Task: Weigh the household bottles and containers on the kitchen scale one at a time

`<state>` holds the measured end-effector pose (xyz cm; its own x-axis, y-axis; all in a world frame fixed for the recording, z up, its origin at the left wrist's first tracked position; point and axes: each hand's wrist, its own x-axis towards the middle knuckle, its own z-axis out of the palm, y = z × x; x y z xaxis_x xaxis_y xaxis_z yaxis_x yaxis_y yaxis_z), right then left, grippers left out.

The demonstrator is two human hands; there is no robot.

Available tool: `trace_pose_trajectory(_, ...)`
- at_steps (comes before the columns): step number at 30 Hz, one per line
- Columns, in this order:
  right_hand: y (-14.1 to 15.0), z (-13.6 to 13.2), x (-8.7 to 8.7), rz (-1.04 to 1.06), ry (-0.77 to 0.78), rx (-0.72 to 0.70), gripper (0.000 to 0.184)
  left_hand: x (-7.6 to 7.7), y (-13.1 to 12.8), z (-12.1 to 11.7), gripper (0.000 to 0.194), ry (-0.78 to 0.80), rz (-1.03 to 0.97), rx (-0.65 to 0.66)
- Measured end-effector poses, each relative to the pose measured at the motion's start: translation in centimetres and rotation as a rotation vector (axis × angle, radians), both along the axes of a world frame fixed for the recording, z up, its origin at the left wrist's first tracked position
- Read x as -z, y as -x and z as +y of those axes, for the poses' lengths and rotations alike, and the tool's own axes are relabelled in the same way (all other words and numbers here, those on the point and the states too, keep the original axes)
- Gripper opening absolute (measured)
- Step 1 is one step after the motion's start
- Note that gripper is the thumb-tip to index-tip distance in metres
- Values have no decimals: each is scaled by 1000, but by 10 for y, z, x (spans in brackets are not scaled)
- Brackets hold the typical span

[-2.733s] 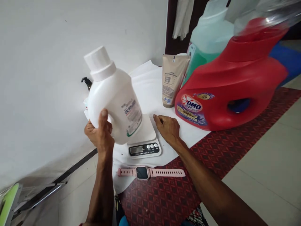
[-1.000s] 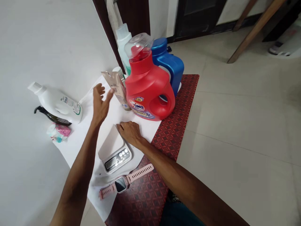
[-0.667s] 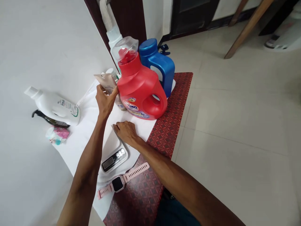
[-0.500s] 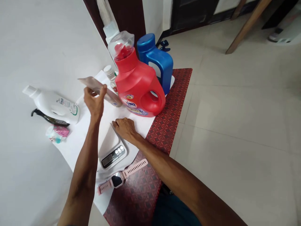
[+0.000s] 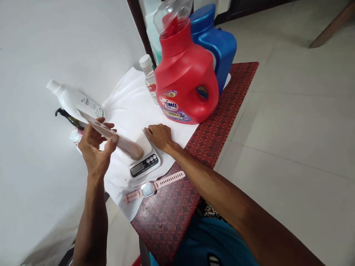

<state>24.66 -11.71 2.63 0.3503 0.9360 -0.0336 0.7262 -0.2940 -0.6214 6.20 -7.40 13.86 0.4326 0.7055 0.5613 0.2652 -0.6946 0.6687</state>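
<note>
In my left hand (image 5: pixel 95 147) is a flat, pinkish-beige pouch (image 5: pixel 119 139), pinched between thumb and fingers. It is tilted, with its lower end over the white digital scale (image 5: pixel 145 164); I cannot tell whether it touches the plate. My right hand (image 5: pixel 160 136) has its fingers curled at the far right corner of the scale, gripping its edge. Part of the scale's plate is hidden behind the pouch. A pink-strapped smartwatch (image 5: pixel 147 189) lies just in front of the scale.
A red detergent jug (image 5: pixel 185 74) and a blue jug (image 5: pixel 216 44) stand behind my right hand. Beside them is a clear bottle with a white cap (image 5: pixel 149 75). Along the wall lean a white bottle (image 5: pixel 76 98) and a dark bottle (image 5: pixel 70 119). White cloth (image 5: pixel 124 96) covers part of the red-patterned table (image 5: pixel 158 218).
My left hand has brought the pouch from beside the red jug back toward me, over the scale. My right hand stays at the scale's corner. The camera view has shifted.
</note>
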Motion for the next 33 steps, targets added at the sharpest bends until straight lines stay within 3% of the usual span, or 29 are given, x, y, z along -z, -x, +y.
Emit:
trace_pose_trajectory(5,1,0,1,-44,1,10,55,11,10,-1,68,-3,-6,-3)
trace_pose_trajectory(13,3,0,4,-75,-9,18,54,16,24,-3,92,-20,32,56)
trace_pose_trajectory(20,3,2,5,-82,1,22,54,16,46,-3,99,-22,-27,4)
trace_pose_trajectory(23,4,3,6,-95,9,24,55,20,47,-7,103,-14,65,14)
trace_pose_trajectory(25,4,3,5,-105,13,27,55,25,43,-12,98,14,176,-1)
trace_pose_trajectory(28,5,3,4,-115,23,30,55,32,33,-21,75,110,250,-48)
trace_pose_trajectory(30,5,2,3,-117,32,32,54,35,29,-24,61,161,208,-76)
trace_pose_trajectory(33,5,2,4,-116,31,35,54,38,32,-15,56,167,100,-148)
